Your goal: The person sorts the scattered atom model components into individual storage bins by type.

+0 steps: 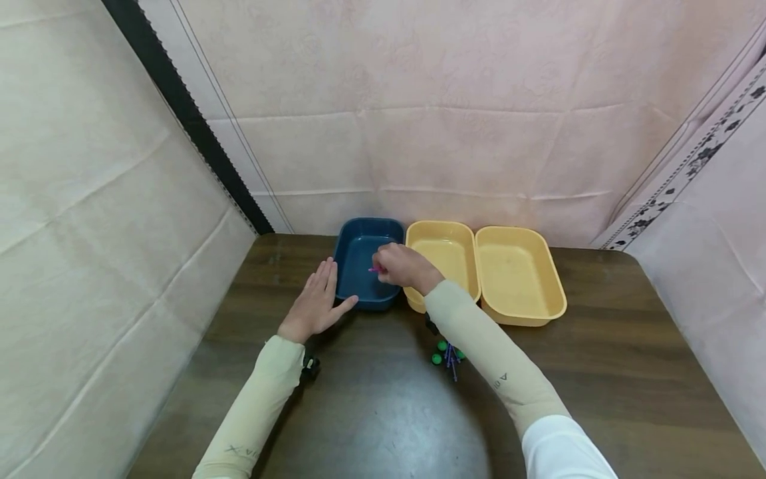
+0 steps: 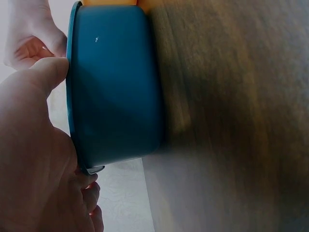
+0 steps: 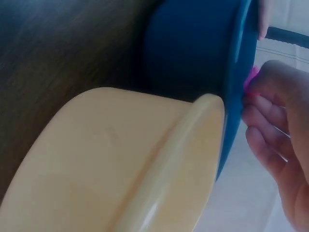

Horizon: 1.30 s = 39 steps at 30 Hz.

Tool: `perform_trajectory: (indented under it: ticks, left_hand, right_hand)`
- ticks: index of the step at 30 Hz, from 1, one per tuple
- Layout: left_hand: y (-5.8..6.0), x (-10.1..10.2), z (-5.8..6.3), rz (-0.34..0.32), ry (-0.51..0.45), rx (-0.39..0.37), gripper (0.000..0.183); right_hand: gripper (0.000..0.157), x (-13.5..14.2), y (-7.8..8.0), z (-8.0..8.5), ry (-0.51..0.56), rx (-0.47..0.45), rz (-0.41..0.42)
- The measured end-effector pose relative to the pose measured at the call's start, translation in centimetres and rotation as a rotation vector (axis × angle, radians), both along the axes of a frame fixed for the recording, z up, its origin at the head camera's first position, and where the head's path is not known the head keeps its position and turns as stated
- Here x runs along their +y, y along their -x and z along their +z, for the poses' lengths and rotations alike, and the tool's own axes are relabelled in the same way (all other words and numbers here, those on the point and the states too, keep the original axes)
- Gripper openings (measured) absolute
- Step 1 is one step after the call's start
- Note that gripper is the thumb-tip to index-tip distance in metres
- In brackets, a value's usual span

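My right hand (image 1: 402,266) is over the blue bin (image 1: 372,304), with curled fingers pinching a small pink piece (image 1: 376,269). In the right wrist view only a bit of that pink piece (image 3: 252,79) shows past the thumb and forefinger, so its kind is hidden. At the bin's left side, my left hand (image 1: 314,305) lies with straight fingers along the rim. The left wrist view has its thumb (image 2: 54,70) right at the near rim and the other fingers round at the side. Inside the blue bin, the visible floor shows nothing else.
Two yellow bins (image 1: 444,229) (image 1: 522,316) stand side by side, right of the blue one. On the brown table (image 1: 371,412), beneath my right forearm, lie several green balls (image 1: 437,359) and purple spiky sticks (image 1: 452,362). Pale cloth (image 1: 419,153) hangs behind the table.
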State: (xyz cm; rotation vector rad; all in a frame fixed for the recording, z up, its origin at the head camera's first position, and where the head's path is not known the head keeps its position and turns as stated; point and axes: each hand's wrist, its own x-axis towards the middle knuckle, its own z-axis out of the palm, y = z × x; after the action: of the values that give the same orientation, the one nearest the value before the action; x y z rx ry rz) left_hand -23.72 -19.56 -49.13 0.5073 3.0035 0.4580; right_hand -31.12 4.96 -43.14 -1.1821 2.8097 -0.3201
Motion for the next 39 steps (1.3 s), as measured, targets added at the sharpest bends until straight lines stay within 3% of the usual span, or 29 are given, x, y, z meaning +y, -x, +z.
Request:
perform_trajectory:
  ticks: [6,13,25,31,39]
  left_hand:
    - [0.2,0.0,0.0,0.000,0.015,-0.013,0.101]
    - [0.2,0.0,0.2,0.000,0.014,-0.004,0.103]
    - [0.0,0.1,0.2,0.004,0.011,-0.010,0.102]
    - [0.0,0.1,0.3,0.004,-0.002,-0.007,0.101]
    - [0.0,0.1,0.3,0.001,-0.002,-0.013,0.102]
  right_hand:
    - [0.034,0.6,0.1,1.0,-0.055,0.022,-0.005]
    - [0.040,2.3,-0.6,4.0,-0.082,0.039,0.031]
    - [0.040,5.9,-3.7,8.8,-0.077,0.076,0.072]
    - [0.040,8.0,-5.0,10.0,-0.074,0.084,0.083]
    - [0.042,11.5,-7.5,10.8,-0.096,0.088,0.039]
